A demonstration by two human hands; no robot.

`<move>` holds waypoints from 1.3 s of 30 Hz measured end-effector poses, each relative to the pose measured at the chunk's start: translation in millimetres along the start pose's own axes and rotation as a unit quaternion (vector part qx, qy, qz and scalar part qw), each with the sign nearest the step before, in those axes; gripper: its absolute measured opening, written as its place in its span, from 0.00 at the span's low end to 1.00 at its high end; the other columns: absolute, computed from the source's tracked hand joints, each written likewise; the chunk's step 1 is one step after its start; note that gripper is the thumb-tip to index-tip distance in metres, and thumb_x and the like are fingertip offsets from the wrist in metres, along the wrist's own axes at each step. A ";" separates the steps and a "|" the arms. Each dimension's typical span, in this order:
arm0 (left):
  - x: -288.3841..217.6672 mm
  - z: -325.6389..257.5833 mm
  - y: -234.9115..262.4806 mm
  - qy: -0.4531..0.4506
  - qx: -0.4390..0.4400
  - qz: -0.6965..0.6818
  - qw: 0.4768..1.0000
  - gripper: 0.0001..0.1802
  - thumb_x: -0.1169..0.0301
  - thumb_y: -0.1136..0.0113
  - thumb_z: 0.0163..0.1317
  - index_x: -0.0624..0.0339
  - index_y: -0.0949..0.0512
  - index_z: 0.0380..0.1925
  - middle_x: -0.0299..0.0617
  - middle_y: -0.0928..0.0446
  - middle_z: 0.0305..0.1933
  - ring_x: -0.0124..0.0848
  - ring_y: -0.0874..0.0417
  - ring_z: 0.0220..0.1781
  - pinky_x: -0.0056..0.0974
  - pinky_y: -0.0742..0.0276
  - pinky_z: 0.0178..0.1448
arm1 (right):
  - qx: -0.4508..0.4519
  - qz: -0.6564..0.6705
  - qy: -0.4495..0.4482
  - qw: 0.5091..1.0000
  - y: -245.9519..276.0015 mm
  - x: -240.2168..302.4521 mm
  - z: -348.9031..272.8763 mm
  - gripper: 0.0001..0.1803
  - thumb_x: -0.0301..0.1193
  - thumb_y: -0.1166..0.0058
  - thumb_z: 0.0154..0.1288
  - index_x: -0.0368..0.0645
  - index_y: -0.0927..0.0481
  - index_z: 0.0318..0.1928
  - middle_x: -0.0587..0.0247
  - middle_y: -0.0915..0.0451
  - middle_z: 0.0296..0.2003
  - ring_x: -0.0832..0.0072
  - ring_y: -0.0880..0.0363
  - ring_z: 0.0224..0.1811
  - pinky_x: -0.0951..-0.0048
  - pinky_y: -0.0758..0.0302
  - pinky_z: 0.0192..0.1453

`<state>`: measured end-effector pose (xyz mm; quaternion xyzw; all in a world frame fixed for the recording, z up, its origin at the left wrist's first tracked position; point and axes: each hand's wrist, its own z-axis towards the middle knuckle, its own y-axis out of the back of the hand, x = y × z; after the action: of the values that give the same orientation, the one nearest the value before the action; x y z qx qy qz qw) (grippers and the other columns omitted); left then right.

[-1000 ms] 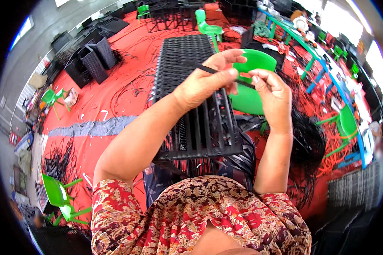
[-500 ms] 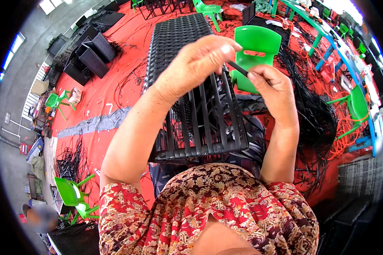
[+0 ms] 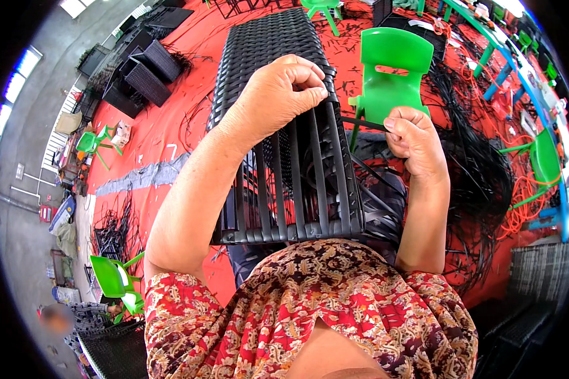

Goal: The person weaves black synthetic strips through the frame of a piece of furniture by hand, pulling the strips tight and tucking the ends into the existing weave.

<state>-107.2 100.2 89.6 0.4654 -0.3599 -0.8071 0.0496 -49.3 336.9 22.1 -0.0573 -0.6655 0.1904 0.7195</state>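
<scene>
The right hand (image 3: 418, 144) is closed in a fist, gripping a flat black strip (image 3: 363, 123) near the thumb. The left hand (image 3: 281, 91) has its fingers curled over the weave, with thumb and forefinger tips at the right edge; whether they pinch anything I cannot tell. The strip's long axis runs nearly sideways, from the right hand leftward to the right edge of a black wicker furniture piece (image 3: 269, 47), its left end slightly higher in view.

The wicker piece lies beneath the left hand and to the left of the right hand. Its long axis points away from the person, the far end leaning slightly left; its near edge sits close to the shirt (image 3: 322, 284). The far part is woven, while the near part shows bare lengthwise bands.

Beyond the right hand stands a green plastic chair (image 3: 395, 82) on the red floor covering (image 3: 171, 120); loose black strands (image 3: 477, 164) lie to its right.
</scene>
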 end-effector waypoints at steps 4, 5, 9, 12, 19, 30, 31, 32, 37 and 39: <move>-1.8 -0.9 -1.9 -0.035 0.007 0.042 0.998 0.06 0.73 0.37 0.55 0.64 0.20 0.30 0.37 0.24 0.46 0.26 0.24 0.45 0.30 0.29 0.50 | 0.009 0.003 -0.009 1.000 1.8 -1.4 3.3 0.13 0.28 0.45 0.57 0.48 0.31 0.18 0.80 0.38 0.15 0.91 0.50 0.13 0.84 0.56 0.17; -2.3 -0.9 -1.9 -0.051 0.007 0.054 0.997 0.06 0.73 0.36 0.55 0.64 0.20 0.30 0.37 0.24 0.46 0.26 0.24 0.45 0.30 0.29 0.50 | 0.014 0.007 -0.010 1.000 2.1 -1.0 4.5 0.13 0.28 0.45 0.57 0.48 0.31 0.18 0.80 0.38 0.15 0.91 0.50 0.13 0.84 0.56 0.17; -4.5 -2.7 -0.2 -0.073 0.018 0.098 0.992 0.05 0.73 0.36 0.53 0.63 0.20 0.29 0.40 0.24 0.48 0.30 0.23 0.47 0.32 0.30 0.52 | 0.024 0.011 -0.002 1.000 2.5 0.8 7.3 0.13 0.28 0.45 0.57 0.48 0.32 0.17 0.79 0.38 0.15 0.91 0.50 0.13 0.84 0.56 0.17; -7.0 -4.9 0.6 -0.085 0.031 0.132 0.987 0.05 0.73 0.37 0.52 0.62 0.21 0.27 0.43 0.25 0.50 0.34 0.23 0.48 0.35 0.30 0.54 | 0.016 0.012 -0.001 1.000 2.7 1.6 7.1 0.13 0.28 0.46 0.56 0.48 0.33 0.17 0.79 0.38 0.14 0.91 0.50 0.12 0.84 0.56 0.16; -7.6 -6.6 -3.6 -0.116 0.045 0.167 0.978 0.06 0.71 0.37 0.51 0.60 0.23 0.25 0.45 0.27 0.53 0.39 0.26 0.53 0.38 0.33 0.59 | 0.001 0.029 0.001 1.000 4.8 0.6 5.8 0.13 0.27 0.45 0.56 0.49 0.32 0.18 0.79 0.38 0.14 0.91 0.50 0.12 0.84 0.57 0.16; -4.1 -7.0 -4.0 -0.133 0.025 0.148 0.980 0.07 0.72 0.37 0.48 0.59 0.22 0.29 0.46 0.28 0.54 0.42 0.28 0.58 0.40 0.35 0.61 | 0.008 0.059 0.012 0.998 4.8 0.4 9.6 0.13 0.28 0.46 0.57 0.48 0.33 0.18 0.79 0.39 0.14 0.91 0.50 0.11 0.84 0.57 0.15; -3.9 -6.9 -5.1 -0.137 0.020 0.154 0.978 0.07 0.73 0.37 0.48 0.59 0.21 0.30 0.46 0.28 0.55 0.42 0.28 0.58 0.40 0.35 0.61 | 0.008 0.053 0.006 0.999 4.8 0.5 9.9 0.13 0.28 0.46 0.57 0.48 0.33 0.18 0.79 0.39 0.14 0.91 0.50 0.11 0.84 0.57 0.15; -3.6 -6.8 -5.9 -0.144 0.011 0.157 0.977 0.08 0.73 0.37 0.48 0.58 0.21 0.31 0.46 0.28 0.55 0.42 0.29 0.58 0.40 0.35 0.61 | 0.010 0.052 0.004 0.999 4.8 0.5 10.3 0.13 0.28 0.46 0.57 0.48 0.33 0.18 0.79 0.39 0.14 0.91 0.50 0.11 0.84 0.57 0.15; -3.5 -5.5 -5.3 -0.179 0.032 0.194 0.964 0.11 0.76 0.37 0.48 0.57 0.20 0.34 0.49 0.29 0.56 0.41 0.27 0.57 0.41 0.33 0.59 | 0.012 0.071 0.004 0.997 6.9 -1.6 11.9 0.13 0.30 0.45 0.57 0.48 0.32 0.18 0.79 0.41 0.13 0.91 0.50 0.11 0.84 0.57 0.14; -4.8 -4.9 -3.8 -0.174 0.041 0.214 0.960 0.11 0.78 0.37 0.48 0.57 0.19 0.34 0.49 0.29 0.56 0.40 0.26 0.55 0.41 0.31 0.57 | 0.012 0.091 0.014 0.996 8.5 -2.3 11.8 0.14 0.31 0.45 0.57 0.48 0.32 0.18 0.79 0.41 0.13 0.90 0.50 0.10 0.84 0.57 0.14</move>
<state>-99.6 102.4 89.1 0.2315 -0.4867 -0.8309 0.1383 -62.6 341.9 18.3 -0.1122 -0.6454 0.2622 0.7086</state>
